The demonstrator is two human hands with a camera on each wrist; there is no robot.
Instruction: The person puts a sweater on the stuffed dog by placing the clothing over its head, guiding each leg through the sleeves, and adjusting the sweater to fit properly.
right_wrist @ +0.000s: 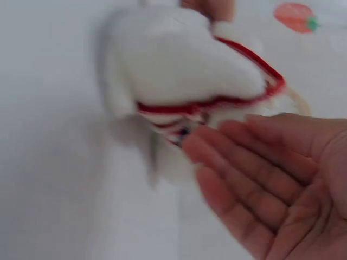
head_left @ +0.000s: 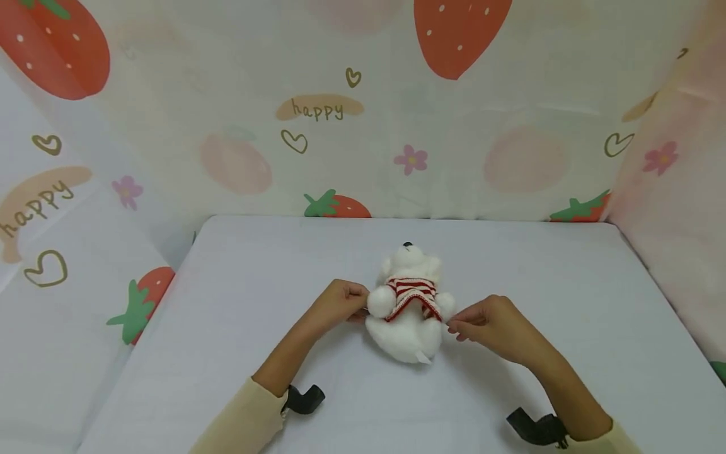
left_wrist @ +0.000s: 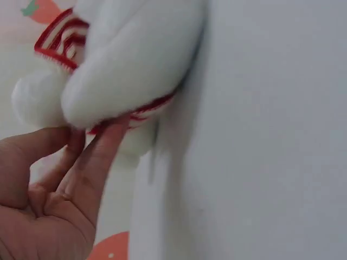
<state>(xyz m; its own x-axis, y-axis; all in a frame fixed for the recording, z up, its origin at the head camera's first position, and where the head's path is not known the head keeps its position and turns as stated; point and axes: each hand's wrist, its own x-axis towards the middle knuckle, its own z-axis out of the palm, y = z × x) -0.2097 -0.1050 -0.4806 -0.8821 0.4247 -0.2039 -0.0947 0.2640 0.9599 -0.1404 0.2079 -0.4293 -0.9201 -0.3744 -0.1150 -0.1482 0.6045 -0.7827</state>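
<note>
A white plush bear (head_left: 401, 340) with a black nose lies on the table, head toward the back wall. It wears a red-and-white striped knitted sweater (head_left: 413, 291), whose red hem rides up around the middle. At the bear's left side in the head view, my left hand (head_left: 342, 300) pinches the sweater's edge beside the round white paw (head_left: 381, 302); the left wrist view has its longer fingers (left_wrist: 103, 157) against the striped knit. Opposite, my right hand (head_left: 492, 325) reaches the other hem corner, fairly straight fingertips (right_wrist: 203, 146) right at the knit, palm uncurled.
The white-covered table (head_left: 255, 252) extends around the bear. Behind and at the sides hang strawberry-printed cloth walls (head_left: 454, 107). Each wrist bears a black camera mount (head_left: 306, 400), just past the cream sleeves (head_left: 244, 416).
</note>
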